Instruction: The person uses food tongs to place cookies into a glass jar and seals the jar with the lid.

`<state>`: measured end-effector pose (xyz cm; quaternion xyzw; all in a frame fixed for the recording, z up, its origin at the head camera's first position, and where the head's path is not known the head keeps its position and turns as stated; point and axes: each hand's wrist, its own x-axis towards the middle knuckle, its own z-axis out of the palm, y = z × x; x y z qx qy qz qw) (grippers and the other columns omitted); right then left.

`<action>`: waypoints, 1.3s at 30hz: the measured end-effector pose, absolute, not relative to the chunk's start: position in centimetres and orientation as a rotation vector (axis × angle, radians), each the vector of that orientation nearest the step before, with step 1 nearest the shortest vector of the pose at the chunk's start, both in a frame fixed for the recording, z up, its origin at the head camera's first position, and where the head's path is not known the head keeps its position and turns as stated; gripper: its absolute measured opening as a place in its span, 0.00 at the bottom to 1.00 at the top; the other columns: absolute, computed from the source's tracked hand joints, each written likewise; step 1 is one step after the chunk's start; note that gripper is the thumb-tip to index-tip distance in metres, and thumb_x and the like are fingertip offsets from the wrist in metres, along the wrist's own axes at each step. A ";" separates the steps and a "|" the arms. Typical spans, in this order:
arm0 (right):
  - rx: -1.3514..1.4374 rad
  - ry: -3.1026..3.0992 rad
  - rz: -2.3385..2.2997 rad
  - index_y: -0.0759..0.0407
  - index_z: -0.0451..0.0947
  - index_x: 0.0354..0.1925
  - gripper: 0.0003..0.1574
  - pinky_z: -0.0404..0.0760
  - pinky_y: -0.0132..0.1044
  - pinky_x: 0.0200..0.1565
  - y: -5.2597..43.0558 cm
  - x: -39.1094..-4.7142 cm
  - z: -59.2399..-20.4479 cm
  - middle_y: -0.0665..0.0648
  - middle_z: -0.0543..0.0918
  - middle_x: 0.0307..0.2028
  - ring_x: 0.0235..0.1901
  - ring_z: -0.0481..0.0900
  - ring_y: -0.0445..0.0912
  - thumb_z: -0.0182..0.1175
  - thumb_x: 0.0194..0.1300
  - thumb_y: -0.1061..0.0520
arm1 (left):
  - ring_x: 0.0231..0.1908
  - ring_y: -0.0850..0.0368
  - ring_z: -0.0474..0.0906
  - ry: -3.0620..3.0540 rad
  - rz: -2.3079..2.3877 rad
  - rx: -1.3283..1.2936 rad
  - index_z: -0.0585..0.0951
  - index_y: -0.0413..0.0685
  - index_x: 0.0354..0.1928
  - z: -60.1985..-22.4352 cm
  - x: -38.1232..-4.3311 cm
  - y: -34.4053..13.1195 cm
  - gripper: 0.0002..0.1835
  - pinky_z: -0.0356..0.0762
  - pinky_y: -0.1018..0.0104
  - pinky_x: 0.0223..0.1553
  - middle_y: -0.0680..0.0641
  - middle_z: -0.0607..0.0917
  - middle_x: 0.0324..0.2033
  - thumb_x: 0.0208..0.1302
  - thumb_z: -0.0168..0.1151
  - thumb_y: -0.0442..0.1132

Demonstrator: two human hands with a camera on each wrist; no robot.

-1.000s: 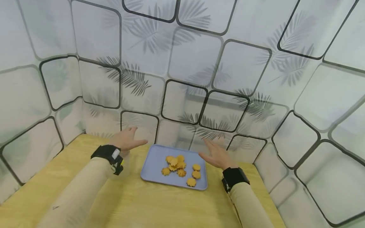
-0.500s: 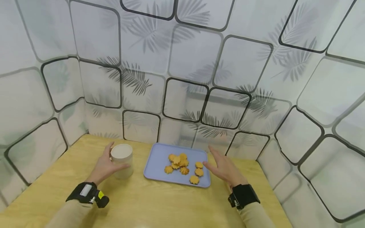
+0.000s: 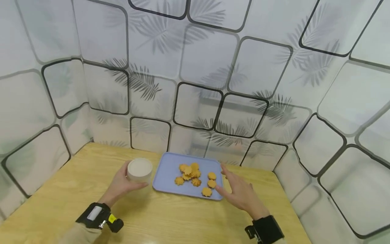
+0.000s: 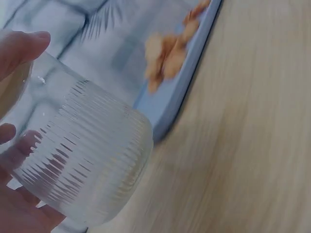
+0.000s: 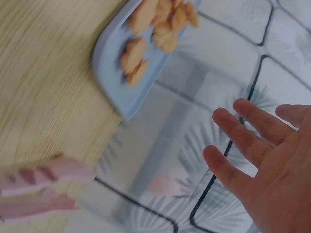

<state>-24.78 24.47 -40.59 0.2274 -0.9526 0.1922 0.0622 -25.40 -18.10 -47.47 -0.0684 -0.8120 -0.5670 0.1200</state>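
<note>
My left hand (image 3: 122, 184) grips a clear ribbed jar (image 4: 92, 150) around its side, thumb in front. A whitish lid (image 3: 140, 167) tops the jar, which seems raised off the wooden table, left of the tray. On the blue-lavender tray (image 3: 166, 188) several golden flower-shaped cookies (image 3: 190, 172) lie piled in the middle, and 3 more cookies (image 3: 211, 183) line its right side. Beside the tray's right edge, my right hand (image 3: 242, 193) hovers with fingers spread and nothing held. The right wrist view shows those fingers (image 5: 238, 136) apart from the tray.
A pink object (image 5: 53, 182) of unclear kind lies at the lower left of the right wrist view, mostly hidden in the head view. The wooden table (image 3: 170, 220) meets a patterned curtain (image 3: 198, 67) behind and at both sides.
My left hand came down from beside the tray's far left, took hold of the jar and moved it right, toward the tray. My right hand shifted slightly nearer me, still spread.
</note>
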 end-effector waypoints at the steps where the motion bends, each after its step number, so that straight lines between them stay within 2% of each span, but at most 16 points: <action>1: 0.690 -2.867 0.593 0.49 0.49 0.82 0.50 0.77 0.62 0.58 24.1 -24.2 -40.5 0.57 0.76 0.68 0.62 0.79 0.55 0.56 0.73 0.35 | 0.58 0.39 0.75 -2.343 -1.705 -0.252 0.68 0.36 0.65 -47.4 -25.0 -17.0 0.47 0.71 0.40 0.61 0.32 0.78 0.58 0.42 0.84 0.33; 4: 0.709 -2.814 0.581 0.46 0.51 0.81 0.47 0.82 0.49 0.48 22.3 -22.4 -40.4 0.52 0.79 0.64 0.55 0.82 0.48 0.56 0.74 0.36 | 0.55 0.44 0.77 -2.287 -1.858 -0.372 0.69 0.37 0.62 -47.5 -23.5 -13.3 0.45 0.74 0.44 0.60 0.34 0.79 0.56 0.39 0.84 0.30; 6: 0.762 -2.784 0.599 0.46 0.54 0.80 0.44 0.81 0.39 0.38 21.1 -21.1 -40.4 0.50 0.81 0.58 0.47 0.83 0.44 0.55 0.75 0.37 | 0.55 0.47 0.77 -2.251 -1.969 -0.398 0.69 0.37 0.62 -47.9 -22.1 -11.0 0.46 0.74 0.47 0.59 0.36 0.79 0.56 0.38 0.83 0.30; 8: 0.821 -2.752 0.575 0.47 0.58 0.79 0.42 0.80 0.35 0.33 19.9 -20.0 -40.6 0.50 0.82 0.55 0.42 0.82 0.41 0.55 0.75 0.37 | 0.56 0.47 0.77 -2.209 -2.038 -0.435 0.68 0.37 0.62 -48.2 -20.9 -8.9 0.46 0.74 0.47 0.59 0.36 0.79 0.56 0.38 0.83 0.29; 12: 0.917 -2.694 0.568 0.50 0.62 0.77 0.40 0.74 0.29 0.26 18.1 -18.7 -41.1 0.49 0.81 0.48 0.28 0.74 0.34 0.57 0.74 0.39 | 0.56 0.49 0.77 -2.160 -2.119 -0.541 0.66 0.36 0.61 -48.8 -19.3 -5.7 0.45 0.72 0.47 0.60 0.36 0.78 0.57 0.39 0.82 0.30; 15: 0.891 -2.652 0.517 0.49 0.62 0.77 0.43 0.66 0.25 0.21 17.4 -18.1 -41.6 0.48 0.78 0.43 0.23 0.62 0.30 0.58 0.72 0.37 | 0.56 0.54 0.77 -2.193 -2.170 -0.608 0.65 0.39 0.61 -49.3 -18.8 -4.0 0.45 0.73 0.56 0.59 0.38 0.77 0.58 0.42 0.82 0.32; 19: 0.811 -2.575 0.312 0.50 0.66 0.75 0.47 0.59 0.23 0.16 17.2 -17.2 -42.4 0.50 0.77 0.41 0.19 0.59 0.31 0.60 0.67 0.29 | 0.57 0.55 0.75 -2.154 -2.381 -0.696 0.62 0.38 0.62 -50.5 -18.3 -2.1 0.43 0.77 0.65 0.56 0.41 0.74 0.61 0.47 0.79 0.31; 21: 0.797 -2.537 0.185 0.49 0.70 0.72 0.48 0.57 0.22 0.15 16.9 -16.8 -42.9 0.52 0.79 0.41 0.19 0.64 0.33 0.59 0.64 0.25 | 0.58 0.56 0.76 -2.099 -2.507 -0.722 0.61 0.36 0.61 -51.1 -17.9 -1.7 0.41 0.78 0.65 0.56 0.41 0.73 0.61 0.49 0.77 0.30; 26: 0.850 -2.567 0.101 0.41 0.75 0.67 0.43 0.54 0.23 0.13 15.6 -16.2 -43.9 0.52 0.79 0.41 0.19 0.67 0.35 0.54 0.64 0.21 | 0.58 0.61 0.78 -2.013 -2.620 -0.786 0.57 0.35 0.63 -52.1 -17.1 -2.1 0.40 0.78 0.67 0.58 0.38 0.72 0.63 0.56 0.75 0.31; 28: 0.873 -2.600 0.134 0.39 0.76 0.64 0.40 0.53 0.23 0.14 15.0 -16.2 -44.0 0.50 0.77 0.37 0.19 0.62 0.34 0.53 0.65 0.20 | 0.60 0.63 0.77 -1.979 -2.617 -0.847 0.55 0.35 0.65 -52.3 -17.1 -2.2 0.42 0.77 0.68 0.59 0.38 0.71 0.64 0.57 0.74 0.31; 31: 0.854 -2.642 0.161 0.39 0.77 0.58 0.37 0.53 0.26 0.15 14.5 -16.2 -43.9 0.49 0.74 0.34 0.18 0.60 0.34 0.53 0.63 0.19 | 0.63 0.66 0.74 -1.907 -2.624 -0.925 0.52 0.34 0.67 -52.6 -17.3 -2.0 0.43 0.75 0.68 0.62 0.39 0.70 0.67 0.59 0.72 0.30; 33: 0.817 -2.667 0.147 0.40 0.78 0.55 0.38 0.54 0.27 0.15 14.2 -16.2 -43.9 0.50 0.73 0.34 0.18 0.61 0.36 0.53 0.62 0.18 | 0.63 0.68 0.72 -1.909 -2.541 -0.947 0.53 0.31 0.68 -52.8 -17.5 -1.9 0.44 0.73 0.70 0.62 0.36 0.69 0.67 0.57 0.72 0.28; 37: 0.756 -2.682 0.118 0.42 0.79 0.51 0.39 0.57 0.28 0.14 13.5 -16.1 -43.9 0.51 0.74 0.35 0.20 0.67 0.39 0.52 0.61 0.17 | 0.62 0.72 0.70 -1.959 -2.326 -0.970 0.55 0.25 0.67 -52.9 -17.6 -1.9 0.45 0.71 0.74 0.62 0.24 0.69 0.64 0.53 0.72 0.25; 39: 0.757 -2.660 0.118 0.43 0.80 0.49 0.37 0.57 0.28 0.14 13.2 -16.1 -44.0 0.52 0.74 0.35 0.20 0.69 0.39 0.52 0.63 0.19 | 0.61 0.73 0.71 -1.990 -2.261 -0.973 0.56 0.23 0.68 -52.9 -17.6 -2.0 0.44 0.71 0.74 0.62 0.23 0.70 0.63 0.53 0.72 0.25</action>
